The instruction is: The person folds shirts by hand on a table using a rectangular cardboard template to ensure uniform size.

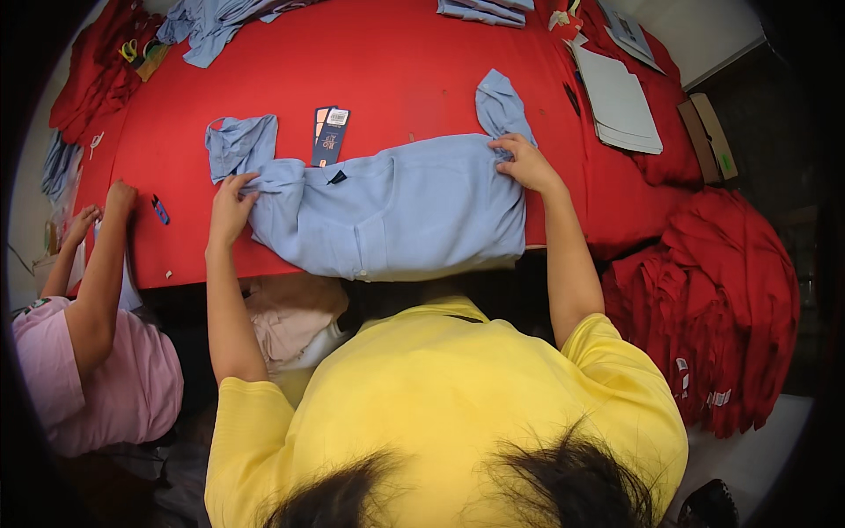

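Note:
A light blue shirt (431, 207) lies across the red-covered table (387, 88) in front of me, its neckline at the far side and its lower part hanging over the near edge. Both sleeves stick out past the shoulders, away from me. My left hand (231, 209) is closed on the cloth at the left shoulder, fingers curled in. At the right shoulder, by the sleeve, my right hand (526, 165) pinches the fabric between thumb and fingers. Just beyond the collar lie dark blue hang tags (329, 139), one with a white sticker.
Left, a co-worker in a pink shirt (123, 378) has both hands by the table edge, near a small blue cutter-like tool (160, 209). Grey-white card sheets (616, 101) lie at right. Red garments (704, 308) hang beside me; blue garments (211, 26) lie at the back.

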`<state>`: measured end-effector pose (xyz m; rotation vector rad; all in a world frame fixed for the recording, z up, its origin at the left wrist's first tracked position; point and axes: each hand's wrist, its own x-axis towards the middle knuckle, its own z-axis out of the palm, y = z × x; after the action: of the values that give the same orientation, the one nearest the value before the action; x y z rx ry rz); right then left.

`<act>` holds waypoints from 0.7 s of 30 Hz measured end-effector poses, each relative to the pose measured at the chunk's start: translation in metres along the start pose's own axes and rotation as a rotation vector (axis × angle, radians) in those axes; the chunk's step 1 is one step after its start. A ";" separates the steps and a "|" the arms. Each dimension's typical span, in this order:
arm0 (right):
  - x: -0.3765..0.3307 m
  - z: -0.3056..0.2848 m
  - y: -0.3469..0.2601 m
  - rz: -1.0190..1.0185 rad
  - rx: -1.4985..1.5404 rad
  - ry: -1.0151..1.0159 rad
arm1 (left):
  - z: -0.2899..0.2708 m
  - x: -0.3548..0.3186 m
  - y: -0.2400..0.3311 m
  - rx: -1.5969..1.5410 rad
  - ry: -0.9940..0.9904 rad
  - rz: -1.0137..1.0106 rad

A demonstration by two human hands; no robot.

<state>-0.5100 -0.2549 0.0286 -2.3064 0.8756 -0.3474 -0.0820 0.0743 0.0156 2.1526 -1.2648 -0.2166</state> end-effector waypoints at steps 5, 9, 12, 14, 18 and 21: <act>-0.032 0.000 0.023 0.098 -0.035 0.173 | -0.030 -0.018 -0.048 -0.243 0.117 -0.131; -0.022 -0.021 0.031 0.132 0.497 0.115 | -0.060 0.008 -0.010 -0.495 0.122 -0.178; 0.037 -0.088 0.051 -0.125 -0.091 0.407 | -0.089 0.114 0.001 0.011 0.161 0.141; 0.056 -0.176 0.053 -0.099 -0.104 0.840 | -0.114 0.191 0.049 -0.064 0.462 0.324; 0.045 -0.239 -0.071 -0.264 -0.239 1.076 | -0.216 0.262 0.110 -0.107 0.807 0.444; 0.012 -0.219 -0.117 -0.474 -0.515 1.018 | -0.226 0.290 0.127 -0.056 0.544 0.343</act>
<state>-0.5398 -0.2991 0.2715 -2.7758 0.9014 -1.7873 0.0755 -0.1138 0.3169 1.7385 -1.2461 0.4423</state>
